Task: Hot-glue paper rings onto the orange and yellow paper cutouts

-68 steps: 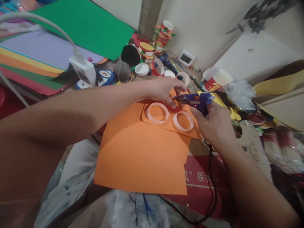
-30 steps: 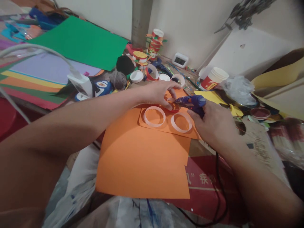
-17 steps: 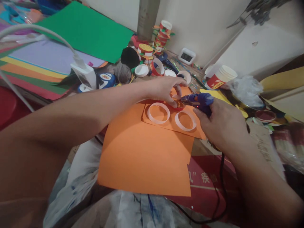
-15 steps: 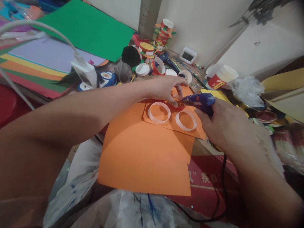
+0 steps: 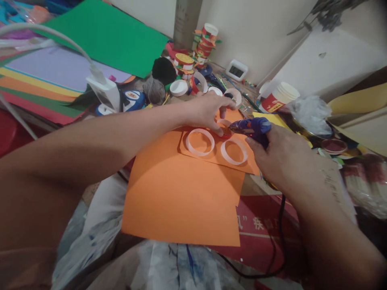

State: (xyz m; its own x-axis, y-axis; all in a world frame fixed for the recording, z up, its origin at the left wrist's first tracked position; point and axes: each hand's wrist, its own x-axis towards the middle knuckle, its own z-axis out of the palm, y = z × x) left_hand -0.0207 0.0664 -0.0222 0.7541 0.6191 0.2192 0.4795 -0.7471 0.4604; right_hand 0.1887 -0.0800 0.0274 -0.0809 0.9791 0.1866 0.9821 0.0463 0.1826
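Note:
In my right hand (image 5: 287, 155) is a blue glue gun (image 5: 256, 128), its nozzle pointing left at a red-and-white paper ring (image 5: 225, 129). My left hand (image 5: 210, 112) grips that ring between thumb and fingers, hiding part of it. Two white paper rings, one on the left (image 5: 200, 142) and one on the right (image 5: 234, 151), lie just in front, on a smaller orange card (image 5: 217, 158). Beneath is a larger orange sheet (image 5: 181, 201). The glue gun's black cord (image 5: 281, 225) hangs down on the right.
Coloured paper sheets (image 5: 102, 40) lie at the back left near a white plug adapter (image 5: 104, 93). Behind my hands stand a stack of decorated paper rings (image 5: 207, 44), a small digital clock (image 5: 237, 70) and paper cups (image 5: 279, 98). A red printed box (image 5: 260, 241) lies below the orange sheet.
The whole view has shifted slightly. My hands keep nearly the same pose, with the glue gun's nozzle still beside the ring in my left hand.

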